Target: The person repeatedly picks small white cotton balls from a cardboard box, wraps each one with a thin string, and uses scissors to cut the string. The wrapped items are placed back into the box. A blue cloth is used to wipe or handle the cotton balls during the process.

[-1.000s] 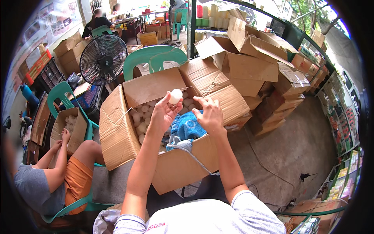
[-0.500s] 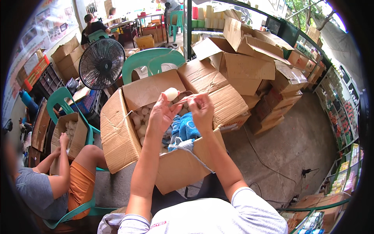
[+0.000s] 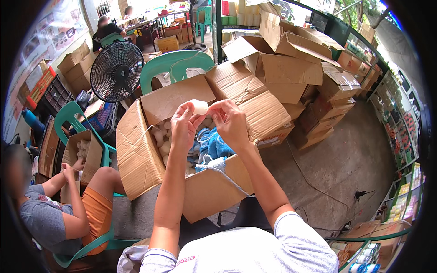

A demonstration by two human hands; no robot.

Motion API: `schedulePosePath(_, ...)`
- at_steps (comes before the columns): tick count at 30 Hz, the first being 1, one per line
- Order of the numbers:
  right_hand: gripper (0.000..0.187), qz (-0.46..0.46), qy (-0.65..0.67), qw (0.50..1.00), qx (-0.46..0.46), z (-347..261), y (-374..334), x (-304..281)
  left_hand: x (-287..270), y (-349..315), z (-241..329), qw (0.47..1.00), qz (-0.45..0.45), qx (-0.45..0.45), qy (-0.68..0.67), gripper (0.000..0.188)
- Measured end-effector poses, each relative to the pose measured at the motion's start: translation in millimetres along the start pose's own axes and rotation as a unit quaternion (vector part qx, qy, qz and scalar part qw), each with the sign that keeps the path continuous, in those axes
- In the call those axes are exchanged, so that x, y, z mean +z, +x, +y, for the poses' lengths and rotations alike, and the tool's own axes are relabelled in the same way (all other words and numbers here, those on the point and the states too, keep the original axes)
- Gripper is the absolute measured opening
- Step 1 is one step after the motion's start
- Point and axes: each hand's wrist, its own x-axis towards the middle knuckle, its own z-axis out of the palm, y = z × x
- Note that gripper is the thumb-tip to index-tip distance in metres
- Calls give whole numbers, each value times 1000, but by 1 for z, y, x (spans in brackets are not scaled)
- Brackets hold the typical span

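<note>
Above the open cardboard box (image 3: pixel 214 196) in front of me, my left hand (image 3: pixel 184 127) grips a short white candle (image 3: pixel 199 107), which lies sideways in the fingers. My right hand (image 3: pixel 231 123) is pinched closed at the candle's right end; whatever sits between those fingertips is too small to make out. Many pale, rounded candles (image 3: pixel 160 135) fill the box below. A blue towel (image 3: pixel 215 144) lies on them toward the near right, beside a light grey-blue cloth (image 3: pixel 214 162) draped at the box's near rim.
A co-worker (image 3: pixel 54 214) sits at my left, hands at a smaller box (image 3: pixel 93 154) of pale pieces. A black fan (image 3: pixel 116 72) and a green chair (image 3: pixel 148 75) stand beyond my box. Stacked cartons (image 3: pixel 291 75) rise at the right, and a cable (image 3: pixel 314 191) crosses the floor.
My right hand has moved in to the candle's right end, where it was apart before. The candle has turned from slanted to nearly level. The co-worker's hands have shifted slightly.
</note>
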Motion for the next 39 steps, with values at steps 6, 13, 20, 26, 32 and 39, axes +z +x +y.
schedulePosePath(6, 8, 4, -51, 999, -11, 2, 2, -1, 4, -2, 1, 1000, 14, 10, 21, 31)
schedulePosePath(13, 8, -11, -63, 998, -29, 4, 2, -2, 4, 0, -2, 997, 22, 30, 63, 33)
schedulePosePath(20, 11, -18, -94, 992, -77, 9, 2, 4, 7, -1, -4, 995, 43, 20, 92, 34)
schedulePosePath(26, 12, 15, 26, 999, 39, 0, -6, 4, 5, -1, 0, 999, 30, 21, 36, 33)
schedulePosePath(32, 4, 38, 34, 997, 63, 3, -7, 0, 9, -1, 1, 998, 36, 35, 44, 35)
schedulePosePath(39, 9, 37, 77, 993, 81, 5, -11, 9, 5, 1, -4, 997, 27, 62, 35, 34)
